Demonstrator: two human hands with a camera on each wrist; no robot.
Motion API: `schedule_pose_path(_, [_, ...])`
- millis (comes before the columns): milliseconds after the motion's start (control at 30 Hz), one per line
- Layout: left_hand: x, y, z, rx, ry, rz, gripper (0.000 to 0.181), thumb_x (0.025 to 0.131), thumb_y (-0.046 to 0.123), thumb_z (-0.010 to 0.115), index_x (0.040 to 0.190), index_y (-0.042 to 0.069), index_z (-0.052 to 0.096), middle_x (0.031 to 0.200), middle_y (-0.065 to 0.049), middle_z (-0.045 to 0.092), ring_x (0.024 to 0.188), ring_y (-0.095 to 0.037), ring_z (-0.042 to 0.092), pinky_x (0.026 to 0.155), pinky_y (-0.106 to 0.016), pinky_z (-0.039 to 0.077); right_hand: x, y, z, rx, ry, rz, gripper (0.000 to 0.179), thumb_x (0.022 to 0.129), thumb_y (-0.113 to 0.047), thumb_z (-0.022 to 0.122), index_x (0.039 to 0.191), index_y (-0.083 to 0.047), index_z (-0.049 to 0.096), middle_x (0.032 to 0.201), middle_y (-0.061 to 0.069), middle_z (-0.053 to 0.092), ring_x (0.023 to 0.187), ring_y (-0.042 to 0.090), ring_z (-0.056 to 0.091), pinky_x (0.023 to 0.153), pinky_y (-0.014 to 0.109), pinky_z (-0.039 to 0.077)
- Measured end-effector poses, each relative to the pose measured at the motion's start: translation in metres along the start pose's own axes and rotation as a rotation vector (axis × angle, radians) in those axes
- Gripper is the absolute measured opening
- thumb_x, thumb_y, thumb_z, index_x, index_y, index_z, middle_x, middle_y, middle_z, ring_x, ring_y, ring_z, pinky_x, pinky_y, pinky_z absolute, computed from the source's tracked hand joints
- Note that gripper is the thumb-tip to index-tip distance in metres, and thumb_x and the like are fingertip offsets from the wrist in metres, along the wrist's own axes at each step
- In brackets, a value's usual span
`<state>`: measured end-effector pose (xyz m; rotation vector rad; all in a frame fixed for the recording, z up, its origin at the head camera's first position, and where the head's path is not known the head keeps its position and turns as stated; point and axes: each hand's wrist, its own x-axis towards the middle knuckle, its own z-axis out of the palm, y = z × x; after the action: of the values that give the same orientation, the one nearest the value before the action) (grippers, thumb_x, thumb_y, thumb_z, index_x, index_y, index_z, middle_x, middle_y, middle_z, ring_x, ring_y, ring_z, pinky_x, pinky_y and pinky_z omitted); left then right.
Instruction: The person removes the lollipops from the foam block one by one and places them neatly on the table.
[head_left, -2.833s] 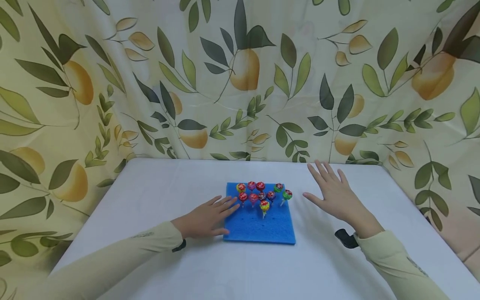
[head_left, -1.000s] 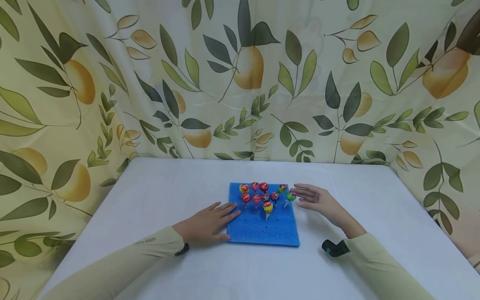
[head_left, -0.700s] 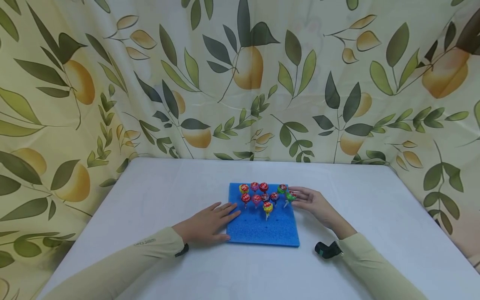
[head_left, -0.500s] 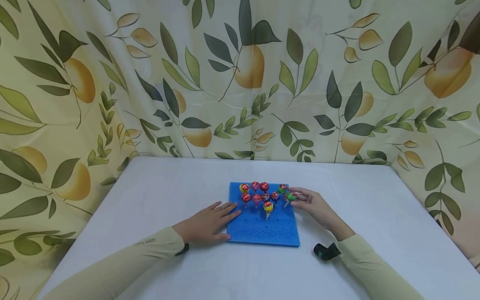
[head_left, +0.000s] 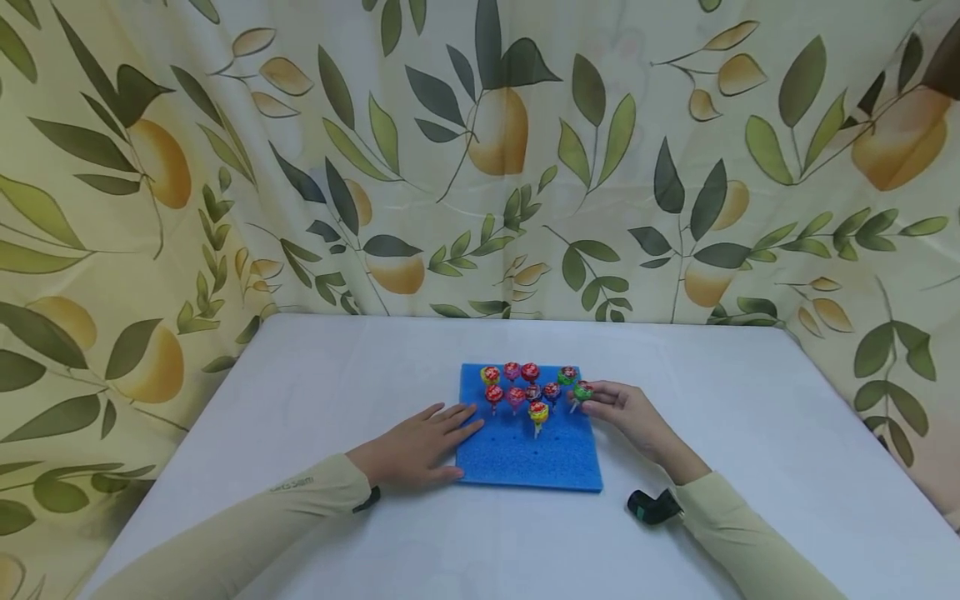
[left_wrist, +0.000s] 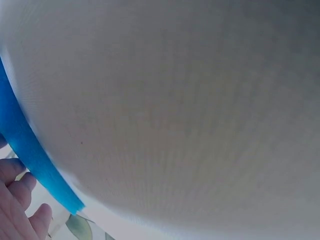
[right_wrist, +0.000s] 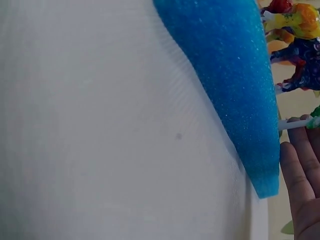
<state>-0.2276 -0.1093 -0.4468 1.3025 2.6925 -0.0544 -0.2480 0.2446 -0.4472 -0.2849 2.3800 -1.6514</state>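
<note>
Lollipop (head_left: 583,389), green-wrapped, red on top, white stick (right_wrist: 293,124), beside right hand (head_left: 633,419)

Wht tbl (head_left: 360,358), leafy fruit-print curtain (head_left: 450,217) behind & both sides

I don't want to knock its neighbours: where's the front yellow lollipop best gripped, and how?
The yellow lollipop is probably best pinched by its stick from the near side: it stands roughly upright in the board, bare stick showing, other lollipops behind it, none in front.
</note>
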Motion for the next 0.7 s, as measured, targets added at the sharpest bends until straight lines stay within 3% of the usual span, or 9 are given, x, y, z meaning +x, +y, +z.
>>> schedule_pose_path(467, [0.0024, 0.0027, 0.0047, -0.018, -0.007, -0.014, 0.074, 0.093, 0.062, 0.033, 0.152, 0.021, 0.015, 0.16, -0.001, 0.012, 0.148, -0.02, 0.013, 0.119, -0.044, 0.018, 0.0027, -0.0014, 0.0041, -0.088, -0.005, -0.027, 0.039, 0.091, -0.025, 0.061, 0.118, 0.004, 0.059, 0.12, 0.022, 0.062, 0.095, -0.004, 0.061, 0.088, 0.024, 0.053])
schedule_pose_path(700, [0.0016, 0.0041, 0.0001, -0.004, -0.017, -0.028, 0.074, 0.093, 0.062, 0.033, 0.152, 0.022, 0.014, 0.16, -0.001, 0.011, 0.148, -0.02, 0.012, 0.119, -0.044, 0.017, 0.0033, -0.0055, 0.0052, -0.099, -0.019, -0.028, 0.04, 0.092, -0.024, 0.06, 0.12, 0.005, 0.058, 0.12, 0.022, 0.062, 0.105, 0.013, 0.063, 0.091, 0.027, 0.053])
